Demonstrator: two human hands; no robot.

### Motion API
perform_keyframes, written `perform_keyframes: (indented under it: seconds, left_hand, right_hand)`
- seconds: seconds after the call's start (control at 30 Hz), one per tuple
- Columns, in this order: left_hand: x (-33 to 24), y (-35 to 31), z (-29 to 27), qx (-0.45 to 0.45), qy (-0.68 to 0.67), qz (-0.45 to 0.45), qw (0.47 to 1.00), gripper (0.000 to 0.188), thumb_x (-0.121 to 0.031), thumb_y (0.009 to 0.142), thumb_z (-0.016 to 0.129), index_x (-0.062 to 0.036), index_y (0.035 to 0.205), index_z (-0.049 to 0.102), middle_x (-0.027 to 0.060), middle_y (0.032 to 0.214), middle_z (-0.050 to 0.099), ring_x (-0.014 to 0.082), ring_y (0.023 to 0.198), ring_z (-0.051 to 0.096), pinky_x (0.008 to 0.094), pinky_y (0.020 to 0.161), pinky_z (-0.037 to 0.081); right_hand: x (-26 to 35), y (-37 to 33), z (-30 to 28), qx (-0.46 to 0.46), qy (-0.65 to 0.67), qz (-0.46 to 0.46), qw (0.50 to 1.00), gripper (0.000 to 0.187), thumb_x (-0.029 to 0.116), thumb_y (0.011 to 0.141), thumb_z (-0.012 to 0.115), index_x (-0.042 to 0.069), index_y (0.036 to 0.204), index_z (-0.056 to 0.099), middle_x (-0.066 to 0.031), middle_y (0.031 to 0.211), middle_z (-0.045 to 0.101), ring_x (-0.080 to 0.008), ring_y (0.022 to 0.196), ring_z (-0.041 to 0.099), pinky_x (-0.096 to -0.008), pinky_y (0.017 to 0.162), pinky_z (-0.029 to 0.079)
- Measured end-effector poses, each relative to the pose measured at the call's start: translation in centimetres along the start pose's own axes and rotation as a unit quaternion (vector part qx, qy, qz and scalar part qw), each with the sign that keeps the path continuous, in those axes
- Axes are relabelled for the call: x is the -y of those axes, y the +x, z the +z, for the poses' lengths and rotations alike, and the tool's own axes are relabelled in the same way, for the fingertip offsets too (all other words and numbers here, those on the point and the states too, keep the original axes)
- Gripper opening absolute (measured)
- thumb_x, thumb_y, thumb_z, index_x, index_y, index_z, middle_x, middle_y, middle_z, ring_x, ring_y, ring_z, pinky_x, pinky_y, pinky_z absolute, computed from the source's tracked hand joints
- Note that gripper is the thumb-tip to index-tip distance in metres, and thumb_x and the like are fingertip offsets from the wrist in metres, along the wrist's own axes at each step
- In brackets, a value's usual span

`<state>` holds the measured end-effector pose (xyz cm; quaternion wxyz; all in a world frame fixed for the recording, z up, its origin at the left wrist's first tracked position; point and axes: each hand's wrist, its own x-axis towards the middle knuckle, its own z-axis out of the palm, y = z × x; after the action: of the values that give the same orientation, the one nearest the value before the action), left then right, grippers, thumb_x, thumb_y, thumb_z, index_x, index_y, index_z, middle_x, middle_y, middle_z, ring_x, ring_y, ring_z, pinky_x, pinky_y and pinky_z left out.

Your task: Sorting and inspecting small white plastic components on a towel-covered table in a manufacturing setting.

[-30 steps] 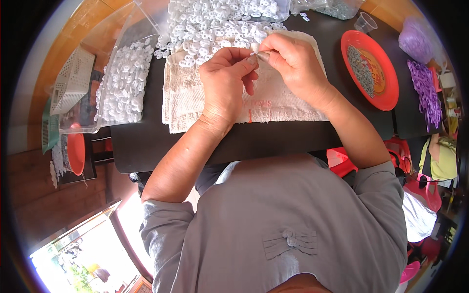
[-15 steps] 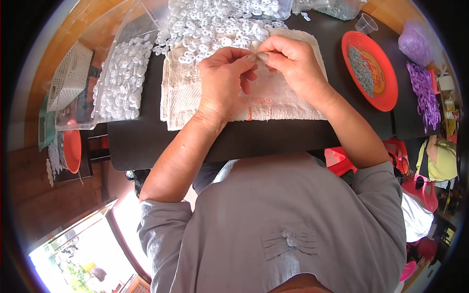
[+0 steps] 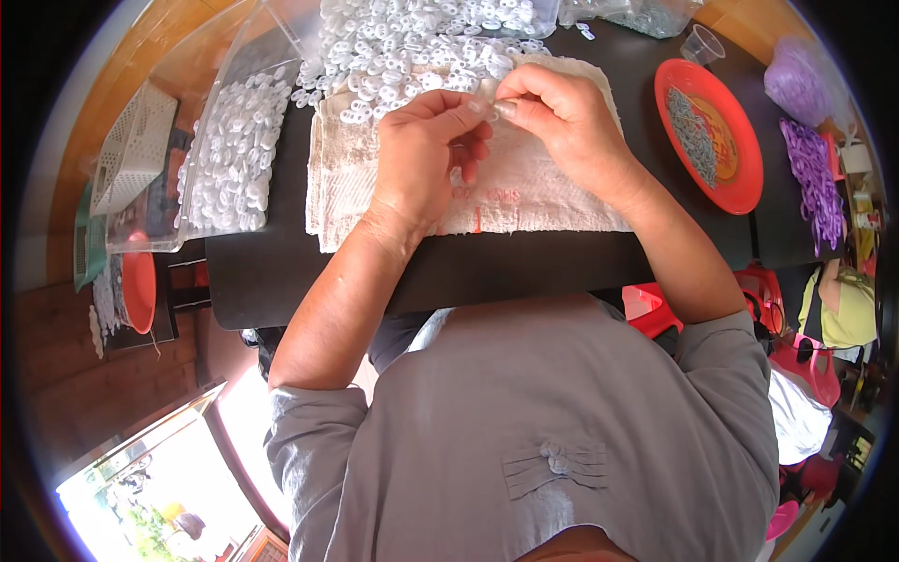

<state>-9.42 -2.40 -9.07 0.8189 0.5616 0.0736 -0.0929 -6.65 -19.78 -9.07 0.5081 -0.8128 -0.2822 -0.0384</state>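
Observation:
Over a folded cream towel (image 3: 351, 192), my left hand (image 3: 426, 140) is closed in a pinch, its thumb pressed toward the index finger. A small pale bit shows by its curled lower fingers, too small to name. Close by, my right hand (image 3: 562, 117) pinches with thumb and index finger, its tips just beside those of the left. Whatever lies between the fingertips is too small to make out. Just beyond the hands, a heap of small white plastic pieces with oval holes (image 3: 403, 56) spreads onto the towel's far edge.
At the left stands a clear bin (image 3: 178, 234) with more white pieces. To the right are a red plate (image 3: 744, 178) holding small grey metal parts (image 3: 691, 136), a clear cup (image 3: 702, 45) and a purple pile (image 3: 817, 178). Perforated baskets (image 3: 131, 150) sit far left.
My fingertips have parted slightly, and my left hand has turned a little, showing more of its lower fingers. The rest looks the same.

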Motion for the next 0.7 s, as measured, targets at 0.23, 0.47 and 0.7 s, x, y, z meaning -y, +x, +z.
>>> perform_keyframes:
  seconds: [0.23,0.47,0.7]
  left_hand:
    - [-0.8,0.2,-0.9,0.076,0.0,-0.095,0.993,0.02,-0.015,0.093,0.057,0.004,0.091,0.061,0.0092,0.071,0.061,0.0154,0.055,0.055,0.0262,0.043,0.039]
    - [-0.3,0.9,-1.4,0.119,-0.09,-0.084,0.985,0.015,-0.01,0.093,0.056,0.0041,0.093,0.061,0.0097,0.076,0.062,0.0159,0.06,0.058,0.0267,0.046,0.041]
    - [-0.5,0.4,-1.1,0.067,-0.034,-0.04,0.996,0.011,-0.007,0.091,0.061,0.0038,0.092,0.061,0.0102,0.075,0.063,0.0151,0.059,0.059,0.0258,0.045,0.043]
  right_hand:
    - [-0.4,0.1,0.0,-0.045,-0.102,-0.154,0.982,0.005,-0.004,0.085,0.058,0.0,0.089,0.058,-0.0067,0.08,0.059,-0.0177,0.073,0.058,-0.0274,0.066,0.046]
    - [-0.4,0.3,-0.1,-0.056,-0.094,-0.184,0.977,0.008,-0.005,0.083,0.06,0.0,0.089,0.058,-0.0075,0.08,0.059,-0.0197,0.072,0.059,-0.0286,0.065,0.046]
    - [-0.2,0.2,-0.2,-0.047,-0.068,-0.17,0.982,0.008,-0.006,0.083,0.06,-0.001,0.089,0.058,-0.0072,0.079,0.06,-0.0187,0.071,0.058,-0.0283,0.064,0.046]
